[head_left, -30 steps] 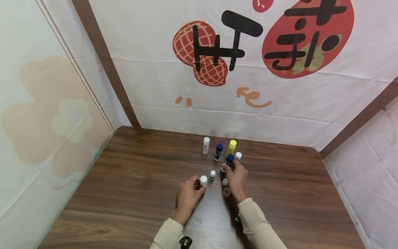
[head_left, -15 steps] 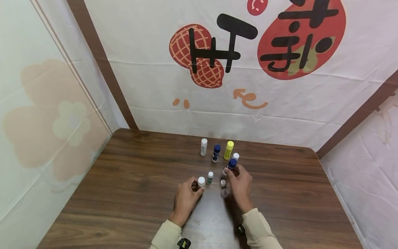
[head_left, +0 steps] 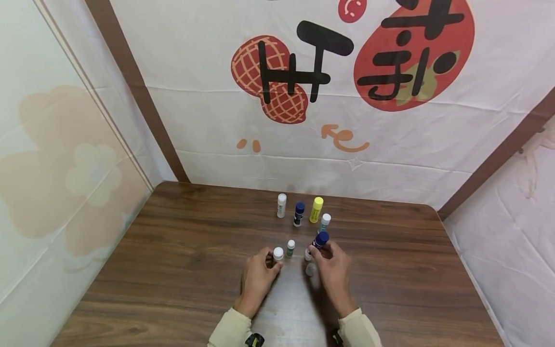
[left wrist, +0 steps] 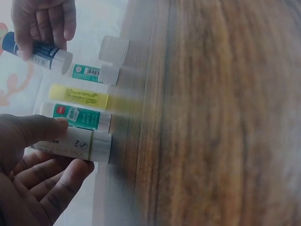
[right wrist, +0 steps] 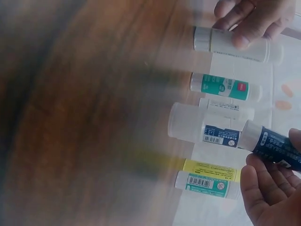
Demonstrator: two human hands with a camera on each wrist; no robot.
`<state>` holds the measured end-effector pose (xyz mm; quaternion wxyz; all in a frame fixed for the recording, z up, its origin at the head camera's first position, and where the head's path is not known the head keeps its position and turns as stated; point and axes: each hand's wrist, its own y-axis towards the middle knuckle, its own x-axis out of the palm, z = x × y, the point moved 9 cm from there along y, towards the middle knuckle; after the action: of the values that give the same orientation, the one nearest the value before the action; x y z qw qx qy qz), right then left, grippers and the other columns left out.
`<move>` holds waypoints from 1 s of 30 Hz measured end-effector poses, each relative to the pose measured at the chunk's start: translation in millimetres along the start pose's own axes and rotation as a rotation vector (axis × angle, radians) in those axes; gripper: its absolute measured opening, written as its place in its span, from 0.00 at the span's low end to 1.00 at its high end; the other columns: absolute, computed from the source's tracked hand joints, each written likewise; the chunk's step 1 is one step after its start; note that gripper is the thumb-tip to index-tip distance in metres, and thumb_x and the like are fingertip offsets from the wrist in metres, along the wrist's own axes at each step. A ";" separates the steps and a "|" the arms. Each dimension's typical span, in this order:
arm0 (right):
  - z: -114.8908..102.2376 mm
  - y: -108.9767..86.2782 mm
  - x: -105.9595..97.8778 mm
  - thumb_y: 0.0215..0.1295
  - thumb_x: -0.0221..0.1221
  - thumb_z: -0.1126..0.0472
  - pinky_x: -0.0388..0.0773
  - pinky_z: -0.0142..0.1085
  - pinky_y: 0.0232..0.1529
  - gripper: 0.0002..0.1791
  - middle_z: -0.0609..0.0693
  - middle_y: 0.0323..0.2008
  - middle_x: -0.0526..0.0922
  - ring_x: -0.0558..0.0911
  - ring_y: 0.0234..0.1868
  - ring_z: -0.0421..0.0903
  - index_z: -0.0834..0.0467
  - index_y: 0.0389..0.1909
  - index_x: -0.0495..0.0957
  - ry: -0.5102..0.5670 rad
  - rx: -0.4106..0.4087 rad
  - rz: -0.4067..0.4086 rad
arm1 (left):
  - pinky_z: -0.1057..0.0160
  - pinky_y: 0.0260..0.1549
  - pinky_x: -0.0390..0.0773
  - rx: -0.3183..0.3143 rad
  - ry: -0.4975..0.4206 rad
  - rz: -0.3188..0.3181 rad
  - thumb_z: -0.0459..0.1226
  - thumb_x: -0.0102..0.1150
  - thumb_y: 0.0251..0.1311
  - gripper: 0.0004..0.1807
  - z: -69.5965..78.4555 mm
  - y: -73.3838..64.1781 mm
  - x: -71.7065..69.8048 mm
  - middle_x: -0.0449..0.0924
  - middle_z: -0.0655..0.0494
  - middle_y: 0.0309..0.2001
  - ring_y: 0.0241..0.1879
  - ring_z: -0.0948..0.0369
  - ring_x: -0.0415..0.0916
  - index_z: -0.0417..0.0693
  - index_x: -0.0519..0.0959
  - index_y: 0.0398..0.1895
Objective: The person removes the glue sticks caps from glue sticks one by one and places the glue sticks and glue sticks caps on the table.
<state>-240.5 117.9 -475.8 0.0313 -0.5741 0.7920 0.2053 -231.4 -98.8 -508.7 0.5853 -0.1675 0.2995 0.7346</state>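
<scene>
My left hand (head_left: pixel 257 278) grips a white glue stick (left wrist: pixel 82 143) between thumb and fingers; it stands upright at the table. My right hand (head_left: pixel 335 270) holds a dark blue glue stick (head_left: pixel 319 240) by its capped upper part, tilted, its white lower end pointing down-left. In the right wrist view that end hangs above the table level. Just below it on the table is a translucent cap-like piece (head_left: pixel 310 269), also visible as a clear cylinder (right wrist: pixel 186 122) in the right wrist view. Between the hands stands a small green glue stick (head_left: pixel 290 249) with a white cap.
Behind the hands stand a white glue stick (head_left: pixel 281 206), another blue glue stick (head_left: pixel 298 214), a yellow glue stick (head_left: pixel 316 210) and a second green glue stick (head_left: pixel 323 223). A printed cloth wall (head_left: pixel 208 164) borders the back edge of the brown wooden table (head_left: pixel 173 250).
My right hand has drawn the blue glue stick toward me, away from the second green one, and tilted it. A small whitish piece seen earlier is now hidden. My left hand keeps its grip.
</scene>
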 end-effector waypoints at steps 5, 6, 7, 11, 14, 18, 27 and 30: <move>-1.9 -12.3 -0.6 0.52 0.72 0.65 0.79 0.27 0.30 0.09 0.52 0.29 0.86 0.85 0.29 0.46 0.60 0.33 0.83 0.008 -0.009 -0.018 | 0.60 0.32 0.82 -0.014 -0.027 -0.020 0.34 0.76 0.43 0.16 0.0 -1.9 0.8 0.86 0.51 0.33 0.34 0.60 0.84 0.45 0.82 0.37; -3.8 -14.6 -0.9 0.51 0.72 0.64 0.79 0.27 0.30 0.09 0.52 0.29 0.86 0.85 0.29 0.46 0.60 0.32 0.83 -0.004 -0.019 -0.018 | 0.59 0.33 0.82 -0.011 -0.039 -0.020 0.34 0.77 0.43 0.18 0.2 -2.5 -0.3 0.86 0.50 0.35 0.35 0.59 0.84 0.44 0.82 0.39; -5.6 -16.8 -0.8 0.51 0.72 0.64 0.79 0.27 0.30 0.09 0.52 0.29 0.86 0.85 0.29 0.46 0.60 0.33 0.83 -0.003 -0.028 -0.023 | 0.59 0.34 0.82 -0.012 -0.054 -0.021 0.35 0.77 0.43 0.20 0.3 -3.2 -1.8 0.86 0.50 0.37 0.36 0.58 0.84 0.44 0.82 0.41; -13.4 -24.7 -2.2 0.50 0.73 0.64 0.81 0.32 0.30 0.10 0.50 0.29 0.86 0.85 0.28 0.44 0.59 0.33 0.83 -0.028 -0.087 -0.023 | 0.56 0.35 0.82 -0.023 -0.115 0.014 0.37 0.78 0.42 0.24 5.4 -7.4 -15.7 0.85 0.47 0.42 0.40 0.53 0.83 0.43 0.81 0.46; -18.7 -30.5 -3.0 0.49 0.73 0.65 0.82 0.38 0.31 0.11 0.48 0.29 0.87 0.85 0.28 0.42 0.58 0.33 0.83 -0.031 -0.126 -0.030 | 0.54 0.35 0.82 -0.032 -0.115 0.060 0.39 0.78 0.42 0.25 14.1 -11.6 -29.9 0.85 0.47 0.43 0.38 0.49 0.84 0.45 0.82 0.46; -23.1 -39.5 -2.4 0.48 0.73 0.64 0.82 0.41 0.32 0.11 0.46 0.29 0.87 0.85 0.28 0.40 0.56 0.34 0.84 -0.028 -0.133 -0.051 | 0.55 0.37 0.82 -0.030 -0.135 0.088 0.39 0.79 0.40 0.25 27.9 -19.0 -44.7 0.85 0.50 0.44 0.39 0.51 0.84 0.46 0.82 0.46; -26.3 -59.6 -2.2 0.46 0.75 0.61 0.81 0.41 0.30 0.11 0.42 0.28 0.86 0.83 0.27 0.38 0.52 0.31 0.85 -0.132 -0.159 -0.065 | 0.59 0.39 0.81 -0.061 -0.268 0.012 0.37 0.76 0.45 0.20 43.8 -45.6 -53.0 0.85 0.57 0.42 0.40 0.62 0.82 0.46 0.84 0.44; -29.3 -68.1 -0.9 0.45 0.75 0.62 0.80 0.39 0.30 0.11 0.44 0.27 0.86 0.84 0.26 0.41 0.54 0.31 0.85 -0.156 -0.214 -0.072 | 0.59 0.39 0.81 -0.086 -0.328 -0.024 0.38 0.75 0.46 0.18 43.4 -53.7 -48.3 0.86 0.58 0.42 0.38 0.63 0.82 0.47 0.85 0.43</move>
<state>-171.9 90.6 -468.5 0.0386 -0.5843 0.7397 0.3315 -162.8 -100.7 -459.7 0.6275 -0.0737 0.1663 0.7571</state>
